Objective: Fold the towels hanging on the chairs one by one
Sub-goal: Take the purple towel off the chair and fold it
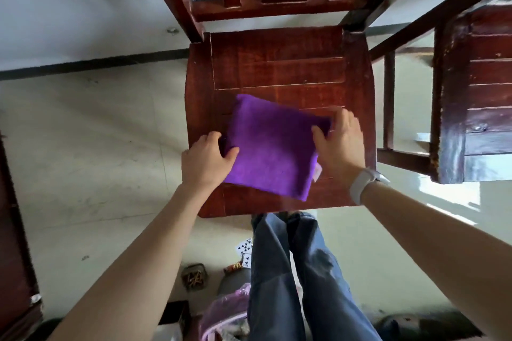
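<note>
A purple towel (273, 148), folded into a small square, lies on the seat of a dark red wooden chair (279, 69). My left hand (206, 159) holds the towel's left edge, thumb on top and fingers curled at its side. My right hand (342, 142) grips the right edge, thumb on the cloth and fingers wrapped over the far right corner. A small pale tag sticks out under my right wrist. No other towel is in view on the chair back.
A second dark wooden chair (476, 91) stands close on the right. On the floor near my legs (293, 279) lie playing cards (245, 248), a small basket (194, 277) and a pink plastic bag (224, 313). A dark wooden frame (13, 257) runs along the left edge.
</note>
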